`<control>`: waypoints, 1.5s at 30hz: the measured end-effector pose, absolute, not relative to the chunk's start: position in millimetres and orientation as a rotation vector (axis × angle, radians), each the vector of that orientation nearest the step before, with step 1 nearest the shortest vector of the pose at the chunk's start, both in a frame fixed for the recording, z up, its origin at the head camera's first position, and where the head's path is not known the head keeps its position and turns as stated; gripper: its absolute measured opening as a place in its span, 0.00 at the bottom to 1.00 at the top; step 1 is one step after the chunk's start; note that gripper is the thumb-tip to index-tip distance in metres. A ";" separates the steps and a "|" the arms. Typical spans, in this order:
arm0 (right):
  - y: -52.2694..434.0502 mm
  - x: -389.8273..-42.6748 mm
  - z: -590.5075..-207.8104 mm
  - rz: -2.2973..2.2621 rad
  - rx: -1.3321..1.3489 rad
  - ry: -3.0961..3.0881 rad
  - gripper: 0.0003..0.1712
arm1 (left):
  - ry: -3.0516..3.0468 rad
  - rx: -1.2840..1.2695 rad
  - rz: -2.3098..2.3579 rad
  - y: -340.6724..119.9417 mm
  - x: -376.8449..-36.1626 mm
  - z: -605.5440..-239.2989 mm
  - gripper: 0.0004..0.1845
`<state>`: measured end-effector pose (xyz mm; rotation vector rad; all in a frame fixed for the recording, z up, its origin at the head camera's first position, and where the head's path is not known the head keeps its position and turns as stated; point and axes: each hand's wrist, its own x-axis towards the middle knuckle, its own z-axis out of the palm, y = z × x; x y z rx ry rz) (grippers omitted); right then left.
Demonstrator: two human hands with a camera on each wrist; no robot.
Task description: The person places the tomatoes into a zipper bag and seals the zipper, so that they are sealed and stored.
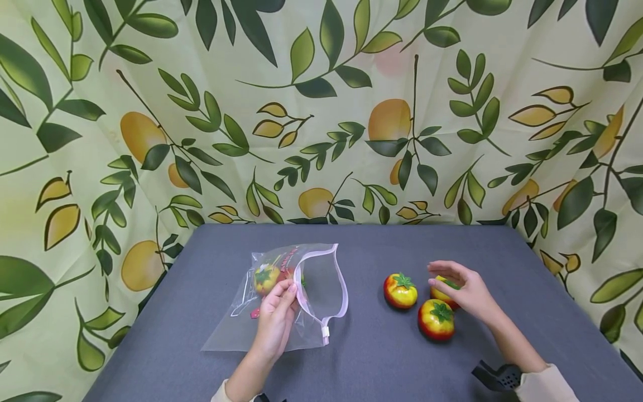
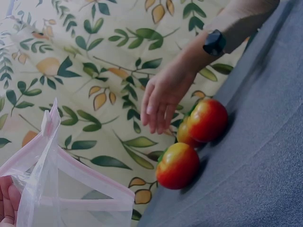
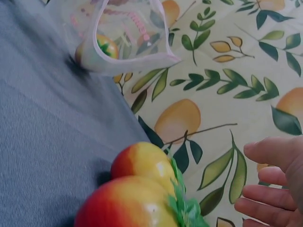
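My left hand (image 1: 275, 318) pinches the pink-edged mouth of a clear zipper bag (image 1: 228, 329), which lies on its side with the mouth spread toward the right. Inside the bag, blurred by the plastic, are red-and-yellow tomato-like fruits (image 1: 266, 279); their number is hard to tell. Three more such fruits with green leafy tops sit right of the bag: one to the left (image 1: 400, 291), one in front (image 1: 435, 321), and one behind (image 1: 441, 294), partly hidden by my right hand (image 1: 464, 287). That hand hovers over the rear fruit, fingers loosely bent, with no grip on it.
The fruits and bag rest on a grey cloth-covered table (image 1: 361, 363). A leaf-and-fruit patterned curtain (image 1: 321, 167) closes in the back and both sides. The bag's white zipper slider (image 1: 325, 332) hangs at its near corner.
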<state>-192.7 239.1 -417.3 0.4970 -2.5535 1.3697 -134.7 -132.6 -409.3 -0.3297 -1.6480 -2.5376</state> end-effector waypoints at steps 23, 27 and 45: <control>265.8 -198.4 -432.2 1.299 0.402 -2.576 0.23 | -1.647 -0.323 -2.542 -132.7 -133.8 -408.6 0.10; 269.0 -198.5 -433.9 1.322 0.394 -2.569 0.24 | -1.642 -0.323 -2.547 -132.8 -134.0 -408.9 0.09; 284.4 -202.5 -443.3 1.368 0.365 -2.614 0.29 | -1.666 -0.325 -2.532 -132.6 -133.5 -408.1 0.09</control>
